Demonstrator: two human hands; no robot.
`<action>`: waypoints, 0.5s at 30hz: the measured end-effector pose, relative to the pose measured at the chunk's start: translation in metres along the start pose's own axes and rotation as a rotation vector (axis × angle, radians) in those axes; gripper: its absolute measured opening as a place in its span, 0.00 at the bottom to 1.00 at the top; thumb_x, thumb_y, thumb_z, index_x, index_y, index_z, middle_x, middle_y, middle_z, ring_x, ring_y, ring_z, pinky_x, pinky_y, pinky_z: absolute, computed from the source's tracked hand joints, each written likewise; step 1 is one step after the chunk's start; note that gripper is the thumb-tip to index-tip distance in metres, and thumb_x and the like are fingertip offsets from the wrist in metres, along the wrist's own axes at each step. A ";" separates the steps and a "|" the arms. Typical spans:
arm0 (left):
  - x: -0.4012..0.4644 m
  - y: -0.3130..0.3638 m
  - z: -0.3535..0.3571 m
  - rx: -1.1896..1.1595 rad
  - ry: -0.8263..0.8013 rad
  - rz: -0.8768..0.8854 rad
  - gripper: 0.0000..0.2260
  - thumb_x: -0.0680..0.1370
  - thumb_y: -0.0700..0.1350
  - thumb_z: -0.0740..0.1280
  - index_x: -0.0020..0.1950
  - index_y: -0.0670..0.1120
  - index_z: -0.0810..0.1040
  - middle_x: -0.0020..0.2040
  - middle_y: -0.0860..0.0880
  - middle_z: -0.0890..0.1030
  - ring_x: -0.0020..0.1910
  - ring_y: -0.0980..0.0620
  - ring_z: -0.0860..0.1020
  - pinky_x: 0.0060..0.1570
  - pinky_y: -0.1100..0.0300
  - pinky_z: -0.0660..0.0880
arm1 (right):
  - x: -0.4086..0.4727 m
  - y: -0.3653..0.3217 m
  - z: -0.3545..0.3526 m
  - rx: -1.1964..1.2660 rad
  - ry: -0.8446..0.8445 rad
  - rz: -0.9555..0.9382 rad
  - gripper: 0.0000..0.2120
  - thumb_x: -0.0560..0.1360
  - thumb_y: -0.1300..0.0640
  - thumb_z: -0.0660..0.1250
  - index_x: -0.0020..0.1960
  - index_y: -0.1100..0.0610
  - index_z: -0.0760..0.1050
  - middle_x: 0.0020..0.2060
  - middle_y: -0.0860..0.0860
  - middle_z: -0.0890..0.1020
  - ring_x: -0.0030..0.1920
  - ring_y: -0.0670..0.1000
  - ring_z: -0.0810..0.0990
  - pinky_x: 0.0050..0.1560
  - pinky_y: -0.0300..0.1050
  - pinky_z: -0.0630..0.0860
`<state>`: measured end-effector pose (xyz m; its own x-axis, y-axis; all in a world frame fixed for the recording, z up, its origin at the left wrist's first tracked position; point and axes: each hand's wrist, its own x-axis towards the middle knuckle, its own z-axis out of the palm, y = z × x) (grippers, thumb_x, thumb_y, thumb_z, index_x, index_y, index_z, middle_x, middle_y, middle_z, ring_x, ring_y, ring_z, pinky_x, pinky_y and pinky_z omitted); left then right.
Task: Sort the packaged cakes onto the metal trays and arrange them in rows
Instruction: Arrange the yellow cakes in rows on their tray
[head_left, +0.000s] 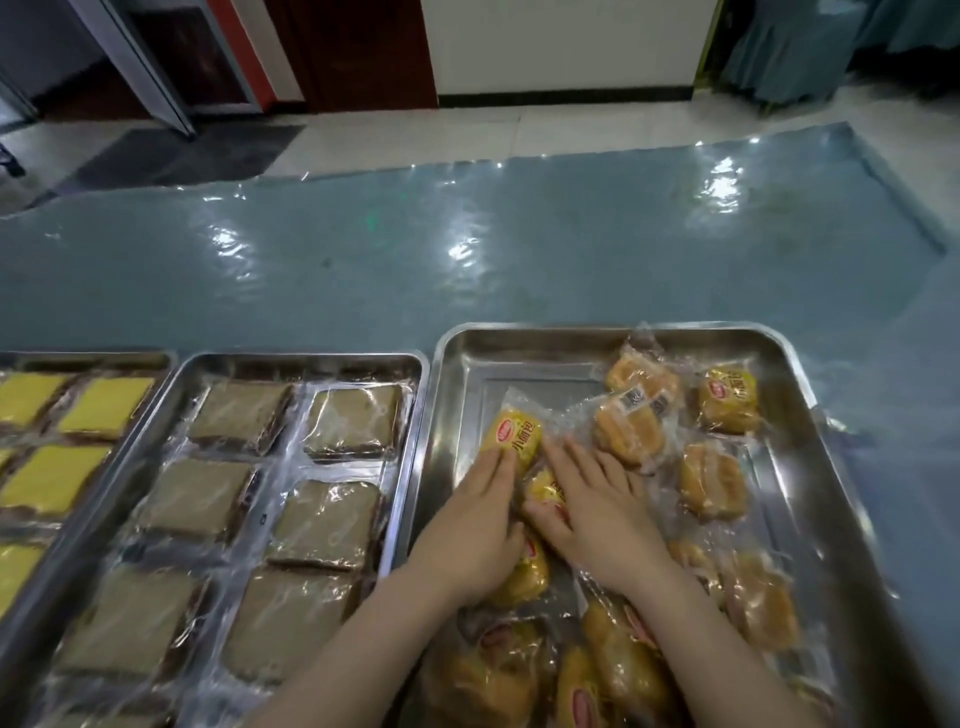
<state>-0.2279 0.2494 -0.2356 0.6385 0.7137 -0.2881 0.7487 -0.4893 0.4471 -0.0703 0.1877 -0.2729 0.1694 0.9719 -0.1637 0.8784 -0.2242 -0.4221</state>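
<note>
While both hands (480, 512) (597, 512) press yellow cakes (511, 434), right tray (519, 340) far-left corner bare

Three metal trays sit along the desk's (363, 270) near edge. In the right tray (519, 345), the left hand (480, 512) and right hand (597, 506) press flat on yellow-wrapped cakes (511, 434).

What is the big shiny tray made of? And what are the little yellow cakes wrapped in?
The tray looks like metal, probably stainless steel: it is silvery, smooth and mirrors the light. The yellow cakes seem wrapped in thin clear plastic film: it crinkles, glints and lets the cake show through, with printed yellow labels on some.
</note>
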 end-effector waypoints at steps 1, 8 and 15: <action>0.004 0.000 0.000 0.016 -0.024 -0.013 0.34 0.79 0.51 0.58 0.77 0.51 0.38 0.77 0.53 0.37 0.76 0.55 0.43 0.67 0.62 0.42 | 0.000 0.000 0.000 -0.003 -0.012 0.000 0.40 0.69 0.25 0.39 0.75 0.40 0.33 0.78 0.46 0.47 0.76 0.52 0.48 0.72 0.56 0.50; 0.035 -0.003 -0.017 0.050 -0.083 -0.093 0.38 0.76 0.40 0.60 0.77 0.49 0.38 0.77 0.51 0.35 0.76 0.51 0.42 0.74 0.55 0.49 | -0.004 0.005 -0.004 0.228 0.182 0.069 0.42 0.68 0.35 0.66 0.75 0.42 0.50 0.72 0.44 0.61 0.70 0.48 0.57 0.69 0.49 0.60; 0.052 -0.011 -0.028 0.082 0.036 -0.116 0.40 0.73 0.40 0.62 0.76 0.58 0.41 0.71 0.52 0.53 0.52 0.47 0.75 0.43 0.57 0.70 | -0.009 0.006 -0.012 0.449 0.325 0.165 0.33 0.72 0.42 0.69 0.72 0.37 0.58 0.67 0.42 0.64 0.68 0.43 0.61 0.64 0.42 0.63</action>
<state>-0.2081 0.3055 -0.2321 0.5412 0.7847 -0.3022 0.8300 -0.4407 0.3419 -0.0612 0.1789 -0.2637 0.4792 0.8777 -0.0069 0.5651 -0.3145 -0.7627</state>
